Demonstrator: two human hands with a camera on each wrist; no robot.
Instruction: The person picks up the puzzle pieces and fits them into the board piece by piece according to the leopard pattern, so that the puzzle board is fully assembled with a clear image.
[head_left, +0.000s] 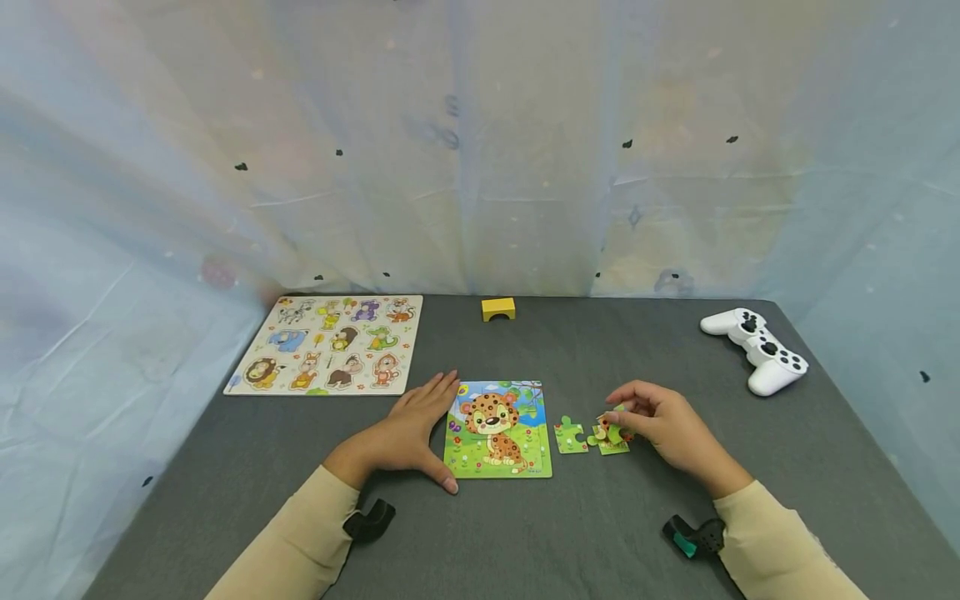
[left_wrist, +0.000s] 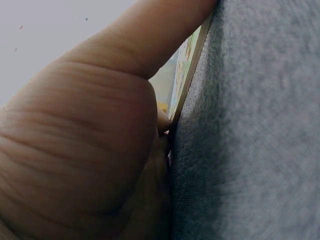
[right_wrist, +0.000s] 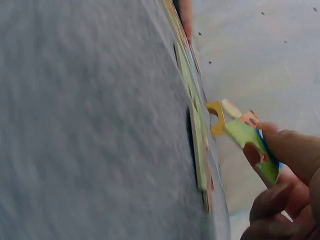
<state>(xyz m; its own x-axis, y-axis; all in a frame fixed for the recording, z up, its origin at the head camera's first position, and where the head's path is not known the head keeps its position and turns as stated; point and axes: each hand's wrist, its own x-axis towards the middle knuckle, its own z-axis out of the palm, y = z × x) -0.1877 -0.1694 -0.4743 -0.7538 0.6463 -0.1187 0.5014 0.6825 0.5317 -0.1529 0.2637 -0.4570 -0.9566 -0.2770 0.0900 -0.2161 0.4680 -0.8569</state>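
A square jigsaw puzzle with a leopard picture lies flat in the middle of the table. Along its left edge my left hand rests with spread fingers, the thumb at the near corner. In the left wrist view, the palm hides most of the puzzle. To the right of the puzzle, my right hand pinches a green jigsaw piece between thumb and fingers. It is just above a small heap of jigsaw pieces, partly covered by the hand. One green piece lies between heap and puzzle.
An animal peg board lies at the back left. A yellow arch block stands near the far edge. At the right is a white game controller. Behind the grey table hangs a pale curtain.
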